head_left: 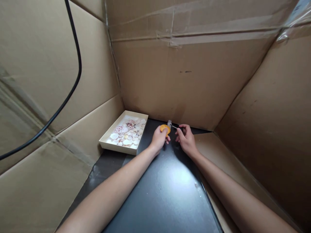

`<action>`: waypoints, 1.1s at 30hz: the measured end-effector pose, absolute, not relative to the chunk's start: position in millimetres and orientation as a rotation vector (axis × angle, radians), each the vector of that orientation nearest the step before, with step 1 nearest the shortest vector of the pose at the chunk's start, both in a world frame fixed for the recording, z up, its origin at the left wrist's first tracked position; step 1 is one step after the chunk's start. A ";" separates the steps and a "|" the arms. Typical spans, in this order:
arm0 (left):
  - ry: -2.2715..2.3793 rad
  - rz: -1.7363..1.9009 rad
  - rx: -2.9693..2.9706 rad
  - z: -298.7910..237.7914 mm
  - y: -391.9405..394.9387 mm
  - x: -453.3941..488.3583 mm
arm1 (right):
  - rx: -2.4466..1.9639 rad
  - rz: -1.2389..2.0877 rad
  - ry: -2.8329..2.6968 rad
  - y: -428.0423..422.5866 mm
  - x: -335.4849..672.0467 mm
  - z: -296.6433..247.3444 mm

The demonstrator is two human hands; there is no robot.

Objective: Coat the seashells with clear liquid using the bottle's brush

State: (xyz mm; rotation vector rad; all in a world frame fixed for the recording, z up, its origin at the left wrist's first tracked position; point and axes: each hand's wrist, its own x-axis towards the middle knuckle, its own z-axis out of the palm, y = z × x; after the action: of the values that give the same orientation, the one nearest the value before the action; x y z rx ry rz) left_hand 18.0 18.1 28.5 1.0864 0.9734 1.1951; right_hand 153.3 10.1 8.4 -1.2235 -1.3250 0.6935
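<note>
My left hand (159,139) is closed around a small orange shell-like piece (165,128) at the far end of the black table surface (167,191). Just to its right, my right hand (186,139) pinches a thin applicator (174,127) whose tip points toward the orange piece. A small clear bottle (169,123) stands right behind the two hands. Both forearms reach in from the bottom of the view.
A shallow cream tray (116,146) with several white and pink seashells sits to the left of my hands. Brown cardboard walls (194,81) enclose the surface on three sides. A black cable (73,58) hangs across the left wall.
</note>
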 end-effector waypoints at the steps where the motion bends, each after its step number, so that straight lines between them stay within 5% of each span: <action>1: 0.960 1.200 1.054 24.2 17.6 18.9 | -1.199 0.684 -1.325 12.4 154.5 13.8; 12: 0.827 1.249 0.915 5.6 20.1 20.4 | -1.307 0.140 -1.610 59.9 161.1 77.0; 33: 0.855 1.200 0.798 11.8 23.5 20.0 | -1.416 0.192 -1.688 76.1 146.6 70.4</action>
State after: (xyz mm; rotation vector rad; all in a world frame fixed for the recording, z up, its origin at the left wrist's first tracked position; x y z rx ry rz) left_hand 20.0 23.5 11.8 0.7978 0.8546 1.2001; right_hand 146.6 76.1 70.4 -1.4157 -1.6878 0.1917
